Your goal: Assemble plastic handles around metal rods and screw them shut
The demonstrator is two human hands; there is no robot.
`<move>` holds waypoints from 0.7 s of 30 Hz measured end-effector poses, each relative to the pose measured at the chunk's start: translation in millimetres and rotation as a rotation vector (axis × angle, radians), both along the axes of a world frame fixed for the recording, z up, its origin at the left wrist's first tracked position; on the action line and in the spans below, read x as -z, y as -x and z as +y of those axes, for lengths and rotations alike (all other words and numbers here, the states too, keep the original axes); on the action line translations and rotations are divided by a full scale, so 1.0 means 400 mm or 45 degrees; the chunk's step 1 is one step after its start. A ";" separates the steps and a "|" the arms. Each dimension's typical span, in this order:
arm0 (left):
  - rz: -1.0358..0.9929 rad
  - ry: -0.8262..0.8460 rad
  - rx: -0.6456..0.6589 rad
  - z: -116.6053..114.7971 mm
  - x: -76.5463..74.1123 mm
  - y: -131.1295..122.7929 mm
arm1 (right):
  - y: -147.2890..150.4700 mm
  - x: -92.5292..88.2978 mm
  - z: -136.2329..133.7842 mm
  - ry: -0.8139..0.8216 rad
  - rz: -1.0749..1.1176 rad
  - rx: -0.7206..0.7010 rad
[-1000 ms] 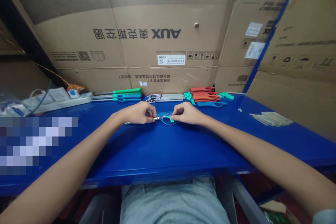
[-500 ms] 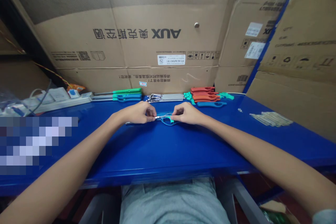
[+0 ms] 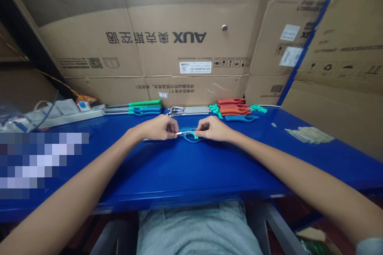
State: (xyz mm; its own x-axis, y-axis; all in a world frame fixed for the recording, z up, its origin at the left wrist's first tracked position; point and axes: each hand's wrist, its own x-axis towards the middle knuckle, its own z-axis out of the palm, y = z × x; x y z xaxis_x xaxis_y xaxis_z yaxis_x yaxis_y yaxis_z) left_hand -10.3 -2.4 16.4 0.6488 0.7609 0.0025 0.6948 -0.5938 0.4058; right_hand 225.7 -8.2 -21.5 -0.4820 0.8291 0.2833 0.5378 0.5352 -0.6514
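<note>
Both my hands meet at the middle of the blue table (image 3: 191, 171). My left hand (image 3: 158, 127) is closed in a pinch on a thin metal rod (image 3: 180, 132) whose far end pokes out to the left under my wrist. My right hand (image 3: 213, 128) is closed on a blue plastic handle with a teal trigger (image 3: 191, 136), which lies on the table. The rod's tip meets the front of the handle between my two hands.
Along the back edge lie finished green and blue tools (image 3: 140, 108), a bundle of metal rods (image 3: 189, 110), and orange, teal and blue handles (image 3: 236, 110). Clear plastic pieces (image 3: 308, 134) lie at the right. A power strip (image 3: 68, 116) sits left. Cardboard boxes (image 3: 167, 36) wall the back.
</note>
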 end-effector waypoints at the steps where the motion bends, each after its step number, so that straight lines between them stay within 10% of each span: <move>1: -0.004 -0.003 -0.002 0.001 0.002 0.001 | 0.000 0.000 0.001 0.002 0.002 -0.003; 21: 0.019 -0.094 -0.003 0.021 0.026 0.004 | 0.001 0.000 -0.008 -0.032 0.028 -0.002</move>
State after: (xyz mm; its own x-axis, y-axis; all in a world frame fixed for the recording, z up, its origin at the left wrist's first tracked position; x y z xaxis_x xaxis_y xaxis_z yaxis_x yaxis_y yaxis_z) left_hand -11.7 5.8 6.1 0.6473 0.7607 0.0490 0.7019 -0.6198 0.3510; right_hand 225.3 -11.3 -21.4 -0.4769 0.8208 0.3144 0.5226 0.5524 -0.6495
